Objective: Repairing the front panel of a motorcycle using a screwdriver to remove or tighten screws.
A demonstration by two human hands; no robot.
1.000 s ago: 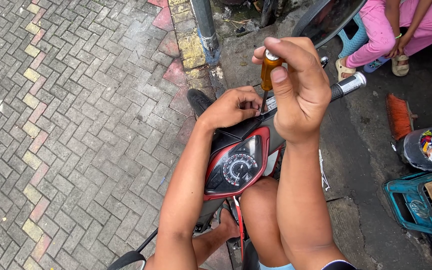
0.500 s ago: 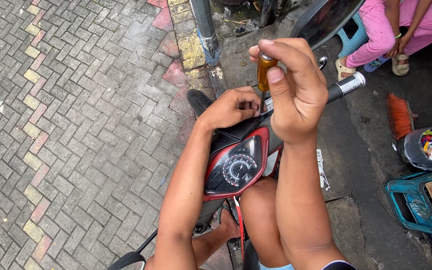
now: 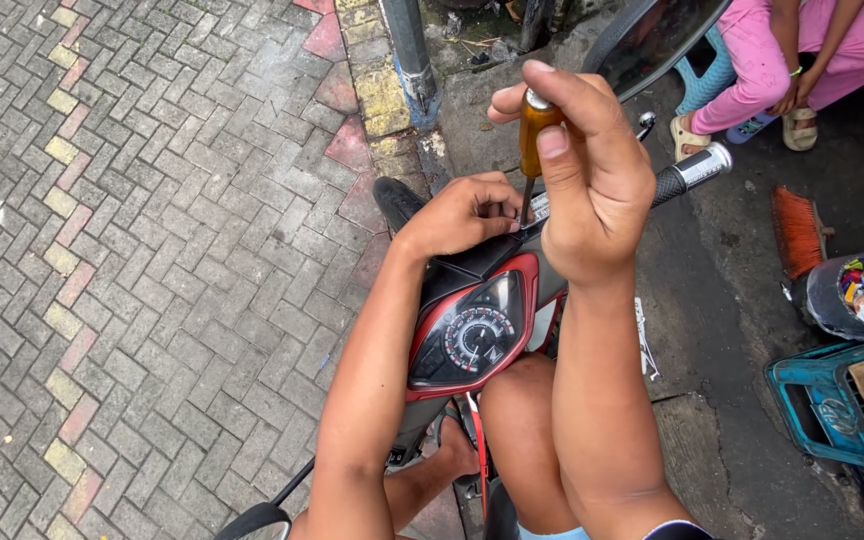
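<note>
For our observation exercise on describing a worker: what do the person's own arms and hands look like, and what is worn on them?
Both arms are bare along their whole visible length, with no gloves, rings, watch or bracelets to be seen on the left hand or the right hand. The fingernails are short and unpainted. At the bottom edge, near the right arm, a dark sleeve edge shows.

The head camera looks steeply down, close over the hands (image 3: 552,190) and scooter dashboard (image 3: 472,335).
</note>
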